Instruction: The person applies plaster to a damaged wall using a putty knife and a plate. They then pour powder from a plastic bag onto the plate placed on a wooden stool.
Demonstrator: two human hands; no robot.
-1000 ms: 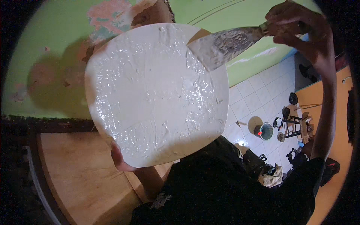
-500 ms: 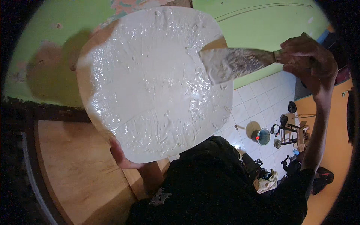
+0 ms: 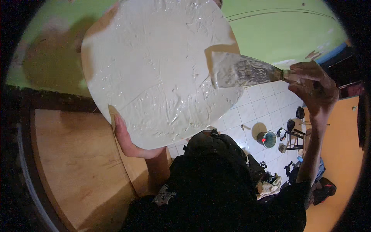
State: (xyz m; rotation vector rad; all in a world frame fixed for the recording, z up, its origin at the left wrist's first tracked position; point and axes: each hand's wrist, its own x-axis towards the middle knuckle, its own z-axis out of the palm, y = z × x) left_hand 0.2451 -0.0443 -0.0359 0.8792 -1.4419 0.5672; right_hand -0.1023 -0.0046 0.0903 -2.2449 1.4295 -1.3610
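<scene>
At 11 o'clock, the wet white board (image 3: pixel 150 144) is up w/ its rim in the L hand (image 3: pixel 132 142) (8 o'clock, thumb on top, fingers hidden), R hand (image 3: pixel 320 88) nr 3 curled round the scraper (image 3: pixel 252 71), & goo (image 3: pixel 176 103) might drip if the board tips.

Green wall (image 3: pixel 278 36), orange wall (image 3: pixel 340 129), white tiled floor (image 3: pixel 234 120), possibly a stool (image 3: pixel 296 147)

The left hand (image 3: pixel 129 140) is at the lower left edge of the board (image 3: pixel 145 141), with paste (image 3: pixel 176 100) on its face. The right hand (image 3: pixel 319 91), right of the board, is around the scraper (image 3: pixel 257 72), whose blade (image 3: pixel 234 70) is in front of the board's right side. Behind the board is the wall (image 3: pixel 286 34); at lower left, a panel (image 3: pixel 81 158). The floor (image 3: pixel 266 112) at right bears a bucket (image 3: pixel 269 140) left of a stool (image 3: pixel 295 146)
</scene>
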